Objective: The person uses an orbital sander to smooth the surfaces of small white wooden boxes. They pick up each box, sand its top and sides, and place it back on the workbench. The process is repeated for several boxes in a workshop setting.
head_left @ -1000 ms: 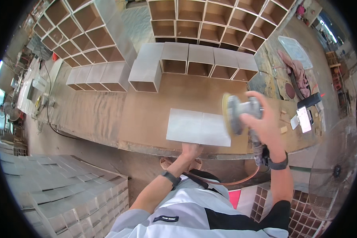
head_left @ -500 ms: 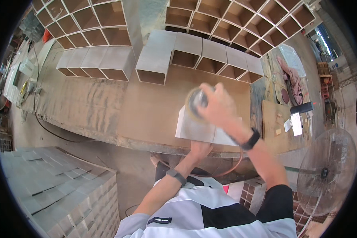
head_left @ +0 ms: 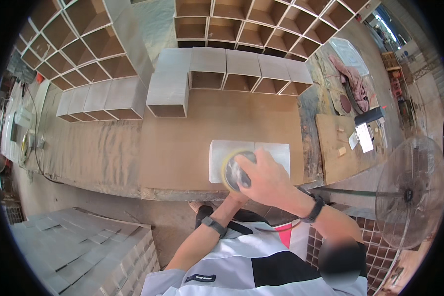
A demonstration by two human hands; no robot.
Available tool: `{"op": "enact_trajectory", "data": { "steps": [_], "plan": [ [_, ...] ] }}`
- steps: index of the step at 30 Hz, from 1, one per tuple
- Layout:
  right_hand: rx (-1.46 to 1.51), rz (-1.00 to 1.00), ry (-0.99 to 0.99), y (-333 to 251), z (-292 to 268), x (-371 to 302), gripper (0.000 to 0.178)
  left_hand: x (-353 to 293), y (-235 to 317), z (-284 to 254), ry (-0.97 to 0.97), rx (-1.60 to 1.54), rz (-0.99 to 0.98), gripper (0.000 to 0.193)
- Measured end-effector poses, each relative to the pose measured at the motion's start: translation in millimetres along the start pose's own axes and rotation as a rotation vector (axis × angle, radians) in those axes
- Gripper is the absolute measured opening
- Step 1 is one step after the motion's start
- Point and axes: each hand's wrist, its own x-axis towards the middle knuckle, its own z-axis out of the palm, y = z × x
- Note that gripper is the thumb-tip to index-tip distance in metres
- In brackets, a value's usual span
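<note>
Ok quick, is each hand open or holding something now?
Left hand: partly hidden, so I can't tell.
Right hand: closed on the round sander.

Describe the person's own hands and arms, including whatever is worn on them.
The right hand is gloveless, as is the visible part of the left hand. A dark grey wristband circles the left wrist, and a black wristband the right. The left sleeve is short and light grey; the right sleeve is black, partly blurred.
</note>
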Motion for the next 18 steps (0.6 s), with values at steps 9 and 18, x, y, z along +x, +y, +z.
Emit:
{"op": "enact_trajectory", "data": {
  "steps": [9,18],
  "plan": [
    [-0.050,0.028,-0.040,26,-31,-38,0.049,14,20,-5,-0.047,0.779,0.173,0.054],
    [-0.079,0.084,0.009,33,-32,-45,0.049,11,13,-5,-0.028,0.906,0.263,0.032]
  ]
}}
